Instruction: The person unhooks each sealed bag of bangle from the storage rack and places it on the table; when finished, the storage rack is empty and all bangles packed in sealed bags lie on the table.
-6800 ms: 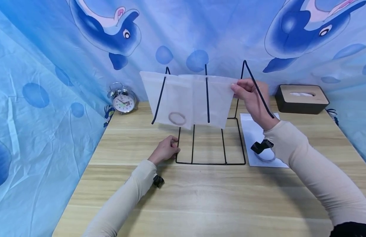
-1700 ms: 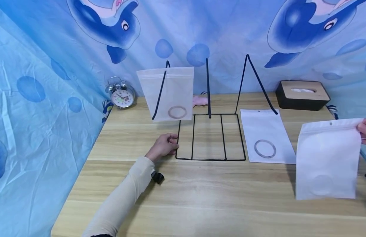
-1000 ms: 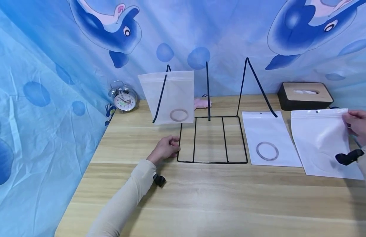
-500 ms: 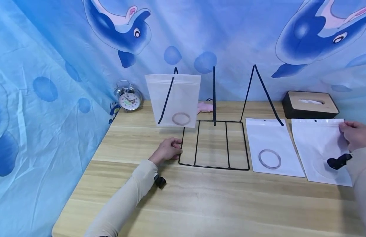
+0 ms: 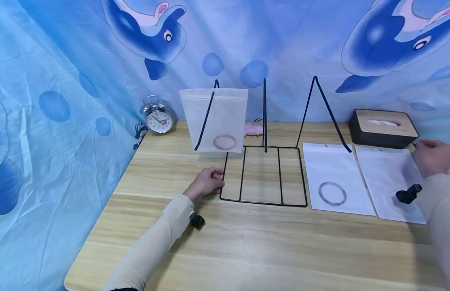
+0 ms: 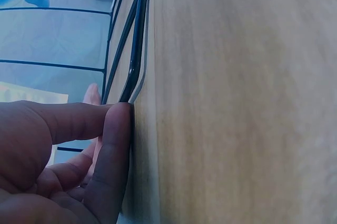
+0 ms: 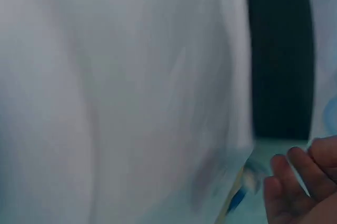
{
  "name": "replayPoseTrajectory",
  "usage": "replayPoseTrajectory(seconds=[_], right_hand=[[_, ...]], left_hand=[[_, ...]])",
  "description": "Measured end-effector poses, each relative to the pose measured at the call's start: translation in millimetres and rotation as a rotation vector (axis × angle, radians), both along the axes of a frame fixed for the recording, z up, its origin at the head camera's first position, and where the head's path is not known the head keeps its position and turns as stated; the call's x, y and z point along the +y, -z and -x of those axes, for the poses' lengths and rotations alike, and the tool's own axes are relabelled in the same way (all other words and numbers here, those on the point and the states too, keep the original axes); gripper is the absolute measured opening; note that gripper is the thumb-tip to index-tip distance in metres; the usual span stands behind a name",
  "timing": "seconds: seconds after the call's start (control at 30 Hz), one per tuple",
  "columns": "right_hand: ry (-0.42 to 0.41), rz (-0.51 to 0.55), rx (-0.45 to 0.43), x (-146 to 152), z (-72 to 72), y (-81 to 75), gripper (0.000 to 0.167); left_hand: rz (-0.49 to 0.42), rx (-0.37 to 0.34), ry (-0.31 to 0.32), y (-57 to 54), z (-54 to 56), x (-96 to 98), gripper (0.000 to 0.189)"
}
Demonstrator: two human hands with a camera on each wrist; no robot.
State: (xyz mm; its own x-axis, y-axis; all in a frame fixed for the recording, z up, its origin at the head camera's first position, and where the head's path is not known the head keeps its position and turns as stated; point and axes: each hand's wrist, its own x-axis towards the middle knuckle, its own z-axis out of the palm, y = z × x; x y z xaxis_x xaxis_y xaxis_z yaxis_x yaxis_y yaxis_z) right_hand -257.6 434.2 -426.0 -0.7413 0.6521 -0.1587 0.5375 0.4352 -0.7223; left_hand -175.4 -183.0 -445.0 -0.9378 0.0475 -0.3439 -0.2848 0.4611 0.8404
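My left hand [image 5: 205, 182] pinches the left side of a black wire display rack [image 5: 264, 203] at its base; the left wrist view shows thumb and finger on the wire [image 6: 138, 39]. A translucent zip bag [image 5: 203, 109] with a ring print hangs on the rack's left arm. Flat on the table, right of the rack, lies a white zip bag [image 5: 330, 169] with a grey ring mark. Beside it is a second white zip bag [image 5: 379, 173]. My right hand [image 5: 434, 157] is just off that bag's upper right corner, its fingers [image 7: 305, 176] loosely curled and holding nothing.
A tissue box [image 5: 370, 135] stands behind the flat bags. At the back left is an alarm clock [image 5: 159, 120]; a pink object [image 5: 253, 129] lies behind the rack. A blue dolphin-print curtain [image 5: 283, 48] encloses the wooden table [image 5: 246, 250].
The right hand took one bag off the rack's middle arm, laid it down at the right and let it go. The left hand has stayed on the rack's base.
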Motion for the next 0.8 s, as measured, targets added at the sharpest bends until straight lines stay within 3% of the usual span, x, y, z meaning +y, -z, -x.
replayPoseTrajectory(seconds=[0.17,0.27,0.33,0.57,0.67,0.8], right_hand=[[-0.002,0.157,0.224,-43,7.9,-19.8,0.026],[-0.108,0.176,0.344,-74,13.9,-28.4,0.022],[-0.213,0.168,0.379,-98,15.7,-33.0,0.027],[-0.649,0.141,0.365,-185,16.0,-48.5,0.053],[-0.750,0.184,0.379,-214,20.7,-52.1,0.058],[-0.781,0.270,0.460,-238,25.5,-52.3,0.048]], left_hand=[[0.008,-0.002,0.004,-3.1,-0.2,-0.3,0.046],[0.008,0.000,0.002,-3.8,0.0,0.6,0.046],[0.003,-0.004,0.000,-4.1,0.4,1.3,0.046],[0.015,-0.005,0.007,-4.6,2.5,3.8,0.045],[0.024,-0.007,0.002,-4.8,2.4,4.8,0.045],[0.028,-0.033,-0.006,-4.3,1.6,6.7,0.044]])
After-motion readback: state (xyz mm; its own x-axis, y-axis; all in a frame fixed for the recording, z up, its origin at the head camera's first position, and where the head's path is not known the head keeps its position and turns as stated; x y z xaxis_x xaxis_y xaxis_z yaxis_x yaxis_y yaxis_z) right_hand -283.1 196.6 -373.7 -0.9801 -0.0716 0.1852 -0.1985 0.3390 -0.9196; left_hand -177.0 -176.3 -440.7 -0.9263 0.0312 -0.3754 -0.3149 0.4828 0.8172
